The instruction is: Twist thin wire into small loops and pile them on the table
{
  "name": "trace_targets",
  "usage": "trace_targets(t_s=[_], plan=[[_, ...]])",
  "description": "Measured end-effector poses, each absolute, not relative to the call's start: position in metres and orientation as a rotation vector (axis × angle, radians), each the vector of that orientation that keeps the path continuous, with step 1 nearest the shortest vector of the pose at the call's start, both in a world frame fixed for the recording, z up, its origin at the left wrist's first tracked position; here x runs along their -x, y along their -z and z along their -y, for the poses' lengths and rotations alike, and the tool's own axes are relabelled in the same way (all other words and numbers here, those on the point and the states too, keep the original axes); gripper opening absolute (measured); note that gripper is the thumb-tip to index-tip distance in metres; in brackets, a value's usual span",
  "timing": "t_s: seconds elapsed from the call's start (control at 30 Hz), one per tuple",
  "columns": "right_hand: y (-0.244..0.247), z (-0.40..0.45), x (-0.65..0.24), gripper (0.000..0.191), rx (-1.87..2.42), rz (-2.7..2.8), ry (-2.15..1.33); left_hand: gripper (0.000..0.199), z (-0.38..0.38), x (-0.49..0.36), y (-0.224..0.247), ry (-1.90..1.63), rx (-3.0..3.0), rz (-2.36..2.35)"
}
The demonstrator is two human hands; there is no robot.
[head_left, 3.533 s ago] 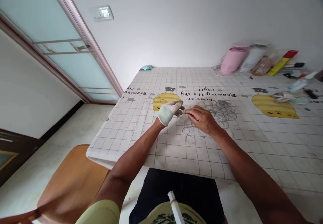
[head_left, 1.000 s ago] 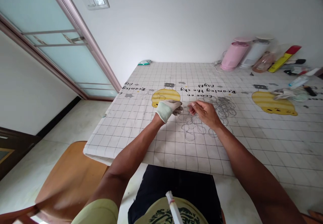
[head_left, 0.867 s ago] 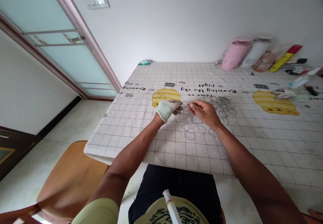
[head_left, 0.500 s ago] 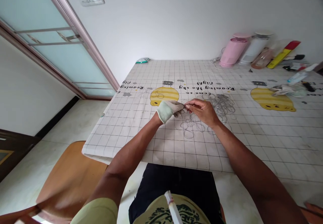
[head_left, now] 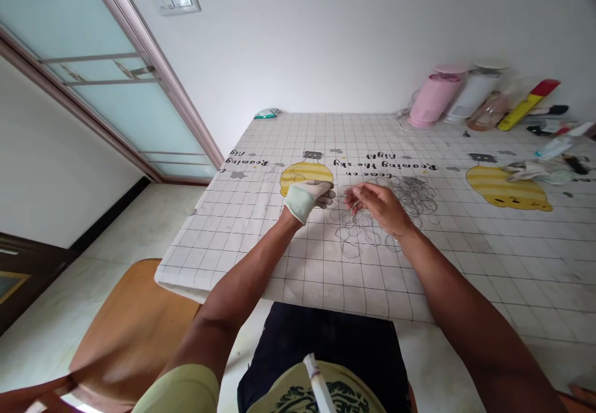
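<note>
My left hand (head_left: 311,197) wears a pale glove with a light green cuff. Its thumb and fingers are pressed together over the tablecloth; whatever they pinch is too fine to make out. Just to the right is my right hand (head_left: 376,205), bare, with its fingers curled in and their tips drawn together. Anything between those tips is too small to name. A small gap separates the two hands. Thin grey wire-like rings (head_left: 414,199) lie in a tangled heap beyond and beside my right hand, and several looser rings (head_left: 350,249) are spread nearer to me.
A checked tablecloth (head_left: 223,226) with yellow balloon prints covers the table. Along the wall stand a pink cylinder (head_left: 433,99), a white cylinder (head_left: 470,93), a bottle (head_left: 487,112) and a yellow-red box (head_left: 528,105). At right lies a crumpled glove (head_left: 535,171). A wooden chair (head_left: 130,320) stands left.
My hands were touching at the fingertips and have now come apart. The right hand has shifted slightly right, its fingers curling down. The view has tilted a little.
</note>
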State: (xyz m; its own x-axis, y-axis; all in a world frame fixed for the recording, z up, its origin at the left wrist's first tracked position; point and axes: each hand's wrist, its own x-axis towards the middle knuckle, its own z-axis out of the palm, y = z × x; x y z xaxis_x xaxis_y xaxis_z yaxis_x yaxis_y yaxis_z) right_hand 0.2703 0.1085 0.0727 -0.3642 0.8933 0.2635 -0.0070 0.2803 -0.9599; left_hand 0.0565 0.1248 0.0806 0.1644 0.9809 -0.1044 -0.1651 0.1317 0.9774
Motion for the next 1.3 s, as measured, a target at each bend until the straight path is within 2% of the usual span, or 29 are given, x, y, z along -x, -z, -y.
trace_targets(t_s=[0.13,0.37,0.73,0.93,1.1,1.3], plan=[[-0.073,-0.108,-0.271,0.044,0.844,1.608,-1.371,0.016,-0.126,-0.052,-0.080,-1.162,-1.042,-1.017],[-0.072,-0.107,-0.268,0.040,0.777,1.556,-1.494,0.017,-0.125,-0.048,-0.079,-1.206,-1.038,-0.988],[-0.068,-0.107,-0.267,0.033,0.821,1.607,-1.453,0.015,-0.119,-0.049,-0.088,-1.203,-1.186,-1.251],[-0.071,-0.103,-0.264,0.032,0.825,1.609,-1.452,0.027,-0.117,-0.051,-0.092,-1.137,-1.375,-1.537],[-0.071,-0.103,-0.264,0.031,0.830,1.623,-1.454,0.029,-0.118,-0.052,-0.092,-1.135,-1.412,-1.557],[-0.069,-0.103,-0.263,0.031,0.818,1.623,-1.465,0.021,-0.117,-0.052,-0.096,-1.200,-1.274,-1.433]])
